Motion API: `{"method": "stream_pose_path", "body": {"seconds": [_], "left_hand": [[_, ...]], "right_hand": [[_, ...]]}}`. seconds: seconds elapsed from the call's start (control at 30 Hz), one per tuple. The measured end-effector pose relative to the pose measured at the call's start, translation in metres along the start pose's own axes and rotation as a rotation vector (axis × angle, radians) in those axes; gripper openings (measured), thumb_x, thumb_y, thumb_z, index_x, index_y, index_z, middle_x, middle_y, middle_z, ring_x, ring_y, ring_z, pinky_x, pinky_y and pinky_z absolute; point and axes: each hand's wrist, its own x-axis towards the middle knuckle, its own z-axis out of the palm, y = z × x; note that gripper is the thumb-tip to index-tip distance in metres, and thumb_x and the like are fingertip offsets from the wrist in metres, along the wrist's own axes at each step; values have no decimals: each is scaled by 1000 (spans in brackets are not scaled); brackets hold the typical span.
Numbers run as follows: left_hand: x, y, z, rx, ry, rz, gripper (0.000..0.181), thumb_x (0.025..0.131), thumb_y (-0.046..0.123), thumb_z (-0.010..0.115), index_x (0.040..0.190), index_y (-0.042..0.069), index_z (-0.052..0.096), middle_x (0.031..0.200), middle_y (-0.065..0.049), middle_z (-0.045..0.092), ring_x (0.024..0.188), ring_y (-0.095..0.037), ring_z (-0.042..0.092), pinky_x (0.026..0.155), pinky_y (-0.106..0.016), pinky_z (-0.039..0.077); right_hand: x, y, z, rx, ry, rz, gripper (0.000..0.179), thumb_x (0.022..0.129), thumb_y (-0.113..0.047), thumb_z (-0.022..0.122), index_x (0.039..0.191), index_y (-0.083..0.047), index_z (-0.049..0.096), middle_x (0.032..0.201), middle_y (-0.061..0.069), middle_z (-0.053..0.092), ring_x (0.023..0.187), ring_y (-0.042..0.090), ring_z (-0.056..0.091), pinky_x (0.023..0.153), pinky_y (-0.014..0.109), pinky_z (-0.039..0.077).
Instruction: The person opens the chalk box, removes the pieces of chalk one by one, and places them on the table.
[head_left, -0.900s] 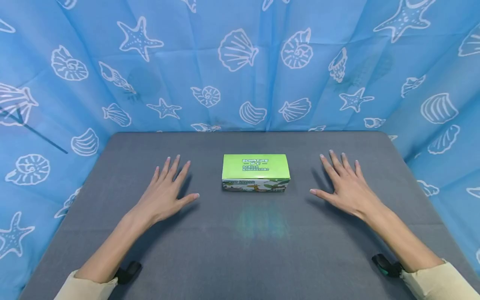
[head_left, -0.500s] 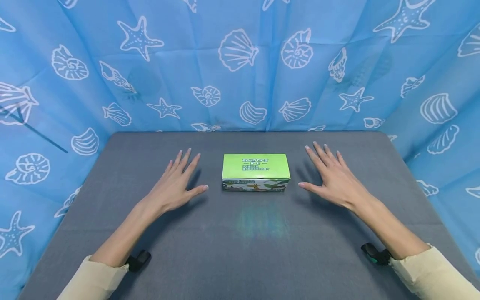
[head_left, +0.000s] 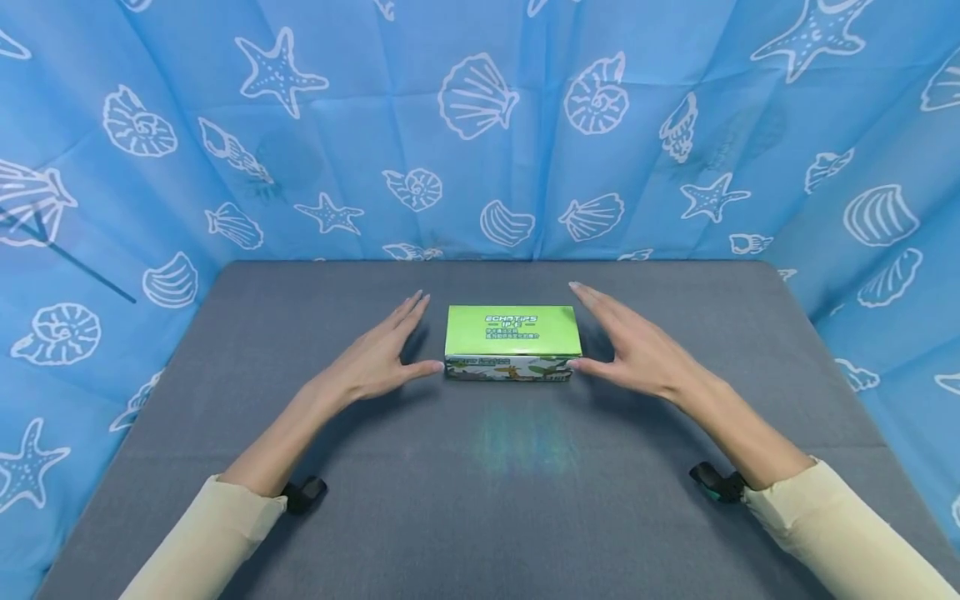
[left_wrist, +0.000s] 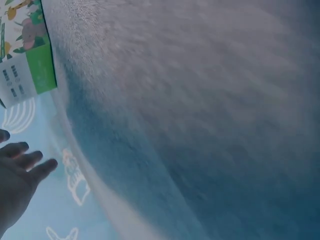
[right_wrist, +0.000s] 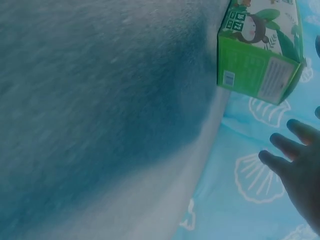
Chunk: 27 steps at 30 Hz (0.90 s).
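A small green carton (head_left: 513, 332) with white lettering on its lid and animal pictures along its front lies on the grey table, at the middle of the head view. Just off its left end, my left hand (head_left: 378, 357) has straight fingers and its thumb tip right at the carton's lower left corner. My right hand (head_left: 637, 346) is at the other end, fingers extended, its thumb overlapping the front right corner. In the left wrist view the carton's end face (left_wrist: 19, 77) shows beside the fingers. The right wrist view has the green end (right_wrist: 255, 70) with a barcode.
The grey tabletop (head_left: 495, 525) spreads out around the carton. Behind it and along both sides hangs a blue curtain (head_left: 352, 117) printed with white shells and starfish. Each forearm has a dark wrist camera strapped below it, near a cream sleeve (head_left: 213, 533).
Both hands have moved inward from the sides to the two ends of the carton, and their fingers have drawn closer together. The carton has stayed in place.
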Motion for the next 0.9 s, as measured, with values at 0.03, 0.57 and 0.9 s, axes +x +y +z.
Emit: {"method": "stream_pose_path", "body": {"seconds": [0.03, 0.57, 0.9], "left_hand": [[3, 1, 1, -19, -1, 10, 105, 87, 69, 60, 161, 20, 4, 167, -3, 2, 150, -31, 15, 119, -56, 25], [26, 15, 12, -301, 2, 44, 106, 83, 48, 79, 160, 11, 17, 159, -14, 32, 145, -30, 33, 117, -52, 34], [30, 13, 18, -443, 30, 36, 99, 81, 34, 84, 158, 10, 27, 155, -14, 40, 135, -29, 48, 110, -43, 45]], "right_hand": [[2, -1, 1, 11, -3, -4, 100, 87, -51, 73, 161, -21, 13, 162, 14, 25, 145, 37, 30, 116, 59, 30], [34, -4, 14, 163, -54, -42, 94, 85, -45, 77, 159, -16, 27, 153, 16, 41, 138, 36, 41, 111, 57, 39], [37, -3, 17, 164, -97, -16, 96, 79, -48, 82, 153, -5, 37, 143, 17, 51, 122, 29, 54, 96, 46, 48]]}}
